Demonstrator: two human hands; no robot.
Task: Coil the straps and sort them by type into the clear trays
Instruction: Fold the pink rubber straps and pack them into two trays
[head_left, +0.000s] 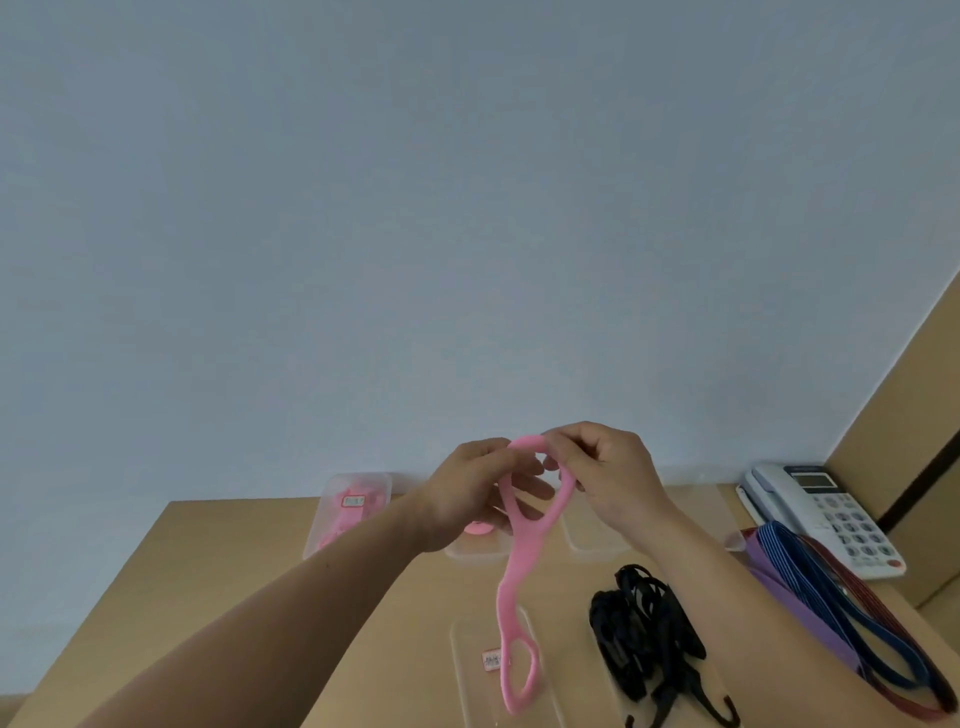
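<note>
Both hands, left (480, 491) and right (605, 467), pinch pink strap (511, 577) top, fingers curled; loop hangs over clear tray (467, 670). Black straps (641, 644) beside.

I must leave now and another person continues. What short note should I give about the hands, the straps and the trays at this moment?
Hands: left hand and right hand both pinch the top of one pink strap, bent into a first loop. Its lower end hangs above the near clear tray.
Done: pink straps lie in the far-left tray; a pink coil lies in the next tray.
Left: finish this coil and tray it. The black straps, a tangled heap at front right, and the elastic bands beside the telephone look unsorted.
</note>
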